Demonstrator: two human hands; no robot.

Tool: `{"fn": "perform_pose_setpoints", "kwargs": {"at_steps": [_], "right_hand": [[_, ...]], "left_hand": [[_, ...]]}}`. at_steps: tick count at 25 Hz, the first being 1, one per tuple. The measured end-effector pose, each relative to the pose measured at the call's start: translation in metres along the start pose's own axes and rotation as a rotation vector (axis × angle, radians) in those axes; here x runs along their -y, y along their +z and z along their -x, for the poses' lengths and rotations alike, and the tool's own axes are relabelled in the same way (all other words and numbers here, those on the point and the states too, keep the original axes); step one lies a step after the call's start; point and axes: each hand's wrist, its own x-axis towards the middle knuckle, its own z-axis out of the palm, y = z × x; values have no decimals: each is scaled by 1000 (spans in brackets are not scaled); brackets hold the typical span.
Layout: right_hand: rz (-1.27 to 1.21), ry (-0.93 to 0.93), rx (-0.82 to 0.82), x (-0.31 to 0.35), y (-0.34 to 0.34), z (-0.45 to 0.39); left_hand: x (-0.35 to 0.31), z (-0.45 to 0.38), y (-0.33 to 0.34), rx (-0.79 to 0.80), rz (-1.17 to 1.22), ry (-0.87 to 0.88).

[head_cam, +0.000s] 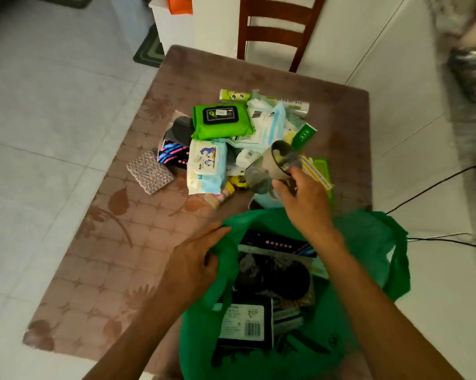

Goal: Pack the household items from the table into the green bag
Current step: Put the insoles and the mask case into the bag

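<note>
Green bag (368, 242) sitting open at the near edge of the worktop (99, 270), directly beneath both hands, mouth gaping upward. Already holding several things: a dark packet with pink dots (278, 244) lying just under the right wrist, a black rounded bundle (280, 278) below it, and a black box with a white barcode label (245, 322) nearest the body.

Left hand (193, 266) closing on the bag's left rim, fingers pinching the green fabric and pulling it outward.

Right hand (305, 201) hovering above the bag's far rim, fingers wrapping around a blurred roll-like item (275, 165), possibly a cardboard core with grey film around it; too smeared to name with certainty. Item lifting clear of the heap, tilting away from the hand.

Beyond the right hand, a heap of household items lying on the worktop: a white baby-wipes pack (206, 165) just left of the held roll, a bright green wipes pack with a black lid (221, 120) farther off, a pale blue and white packet (269, 124) beside that, a small green-and-white box (304, 134) just past the roll, and a light green tube (234, 96) at the far side. A patterned pink pad (150, 172) resting apart, well left of the heap, with a dark pink-striped packet (173, 154) between them.

Wooden chair (275, 31) standing beyond the worktop; a black cable (434, 187) trailing across the floor to the right of the right hand.
</note>
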Motion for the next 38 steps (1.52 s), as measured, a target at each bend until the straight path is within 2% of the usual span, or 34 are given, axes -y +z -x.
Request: {"fn": "perform_pose_setpoints", "kwargs": {"at_steps": [1,2,4,6,7,10,11,13,16,19,21,22,24,26,27,28,30,32,34,36,38], "right_hand": [[-84,-22,-32,3,-33,18],[-134,-46,27,6,-66,37],[-88,-32,371,2,-112,70],[110,-20,715,-16,-114,89],[247,-40,814,-29,-102,96],[595,-51,999,-72,-49,110],[671,-1,1050,-83,-39,111],[698,142,1123,-101,-36,111],[704,244,1225,-123,-42,114],[709,280,1133,-118,-46,119],[737,139,972,-97,-53,113],[681,18,843,-80,-57,107],[364,-87,516,-46,-56,86],[83,-32,249,-35,-37,47],[68,19,194,-36,-22,21],[109,76,200,-44,-4,-4],[221,217,343,-65,35,-38],[267,315,447,-86,66,-46],[267,363,464,-101,83,-42],[212,373,374,-98,78,-39],[-5,348,165,-84,46,-26]], "left_hand": [[-2,-4,2,-24,27,-6],[-6,-7,5,-39,53,-13],[-16,-11,14,-44,90,-14],[-27,-10,22,-78,86,-4],[-31,-9,26,-88,77,6],[-36,-2,32,-94,71,20],[-37,0,32,-99,73,26],[-36,5,32,-108,74,23],[-36,9,32,-105,76,6],[-34,9,33,-102,83,10],[-32,9,34,-75,88,7],[-31,8,35,-61,94,9],[-30,5,35,-42,104,10],[-31,3,33,-35,95,22],[-31,3,31,-40,83,36],[-30,3,30,-46,65,45],[-22,6,27,-70,16,51],[-12,12,24,-98,-16,30],[-6,17,19,-99,-18,-12],[-6,16,12,-99,-22,-35],[-10,10,8,-105,-18,-64]]}}
